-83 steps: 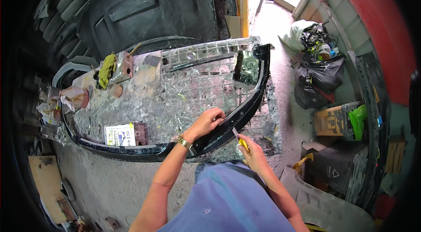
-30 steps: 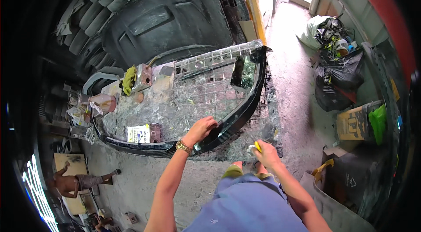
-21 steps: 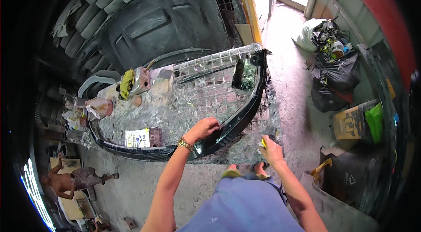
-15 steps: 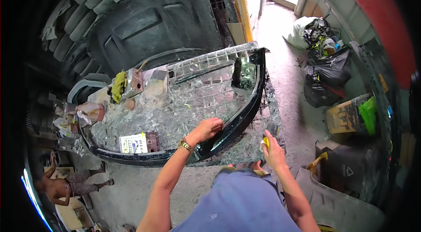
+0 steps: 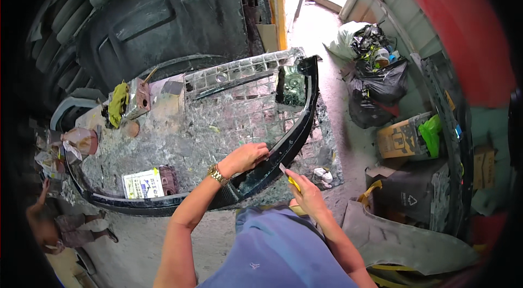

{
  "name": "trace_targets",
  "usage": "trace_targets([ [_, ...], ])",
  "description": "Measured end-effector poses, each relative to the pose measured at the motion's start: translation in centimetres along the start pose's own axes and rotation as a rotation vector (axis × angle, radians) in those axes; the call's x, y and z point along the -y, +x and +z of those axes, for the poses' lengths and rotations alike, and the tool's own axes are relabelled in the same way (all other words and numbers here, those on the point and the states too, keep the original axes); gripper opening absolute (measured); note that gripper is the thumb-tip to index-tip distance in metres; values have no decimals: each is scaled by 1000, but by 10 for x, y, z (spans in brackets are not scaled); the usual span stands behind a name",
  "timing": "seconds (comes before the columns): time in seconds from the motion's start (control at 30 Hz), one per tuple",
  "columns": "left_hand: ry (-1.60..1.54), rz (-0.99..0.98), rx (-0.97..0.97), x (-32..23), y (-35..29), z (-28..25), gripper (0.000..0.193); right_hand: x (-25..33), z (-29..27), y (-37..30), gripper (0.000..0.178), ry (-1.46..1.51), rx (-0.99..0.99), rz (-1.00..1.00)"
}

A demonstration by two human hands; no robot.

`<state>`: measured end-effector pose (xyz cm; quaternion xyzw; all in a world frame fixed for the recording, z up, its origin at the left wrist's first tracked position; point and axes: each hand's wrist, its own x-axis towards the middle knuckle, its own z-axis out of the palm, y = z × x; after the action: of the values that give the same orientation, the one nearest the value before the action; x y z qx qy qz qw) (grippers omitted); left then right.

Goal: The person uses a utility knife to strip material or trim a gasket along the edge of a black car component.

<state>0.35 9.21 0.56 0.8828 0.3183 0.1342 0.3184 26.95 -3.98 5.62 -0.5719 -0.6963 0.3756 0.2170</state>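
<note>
Over on the right, a big dark box [image 5: 411, 195] stands on the floor, its contents too shadowy for me to make out. Behind it, bulging black bags [image 5: 378, 92] are heaped with torn wrapping and a cup or two, and a cardboard box [image 5: 400, 138] has a bright green bag [image 5: 430, 134] at its corner. A reddish pot [image 5: 90, 138] partly draped in plastic stands at the table's left end.

The table [image 5: 180, 146] itself is scuffed and streaked, a ribbed clear sheet covering much of its right half. A dark car hood [image 5: 169, 21] leans behind it, and someone without a shirt [image 5: 62, 228] is low at the far left. Along the table's near and right edges sweeps a long, curved black strip [image 5: 261, 176].

The left hand [image 5: 245, 158] is half curled at the strip's inner edge; whether it pinches anything I can't tell. The right hand [image 5: 308, 195] is wrapped round a yellow-handled blade [image 5: 295, 182], its tip against or just beside the strip. A crumpled white wad [image 5: 323, 177] lies near it.
</note>
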Motion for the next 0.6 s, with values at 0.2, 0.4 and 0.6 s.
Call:
trace_targets([
  [0.2,-304,-152,25,14,7,3,15,18,-1,17,46,-170,157,-8],
  [0.4,-255,-117,-124,-2,1,4,13,21,2,24,44,-189,198,-14],
  [0.6,-49,-3,-171,-8,-16,12,12,18,-1,18,43,-179,185,21],
])
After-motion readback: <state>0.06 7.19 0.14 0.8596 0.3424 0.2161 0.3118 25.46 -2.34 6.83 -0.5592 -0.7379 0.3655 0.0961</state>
